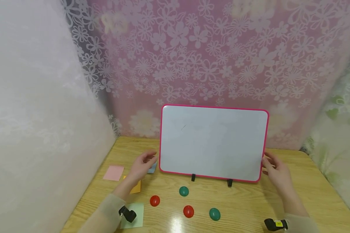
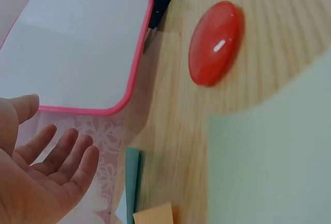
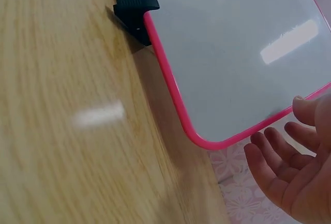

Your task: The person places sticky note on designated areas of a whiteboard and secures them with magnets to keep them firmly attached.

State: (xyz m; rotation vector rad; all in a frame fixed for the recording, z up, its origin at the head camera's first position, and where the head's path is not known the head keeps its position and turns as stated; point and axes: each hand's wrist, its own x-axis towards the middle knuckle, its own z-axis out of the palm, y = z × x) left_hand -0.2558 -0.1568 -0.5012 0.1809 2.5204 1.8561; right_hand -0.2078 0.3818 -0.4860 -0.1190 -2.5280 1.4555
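Observation:
A whiteboard point(image 1: 213, 142) with a pink frame stands upright on a black stand, whose two clips point(image 1: 193, 177) show at its lower edge. My left hand point(image 1: 143, 165) is held just off the board's left edge, fingers loosely bent around nothing, palm toward the board in the left wrist view. At the opposite edge is my right hand point(image 1: 277, 171). Its thumb tip overlaps the pink frame point(image 3: 227, 144) in the right wrist view, while the other fingers are loosely bent outside that edge and do not grip it.
Two red magnets point(image 1: 188, 211) and two green magnets point(image 1: 214, 214) lie on the wooden table point(image 1: 245, 207) before the board. Pink point(image 1: 113, 173), orange point(image 1: 136, 187), blue point(image 1: 152, 168) and pale green sticky notes point(image 1: 137, 215) are at left. A floral curtain point(image 1: 192, 64) hangs behind.

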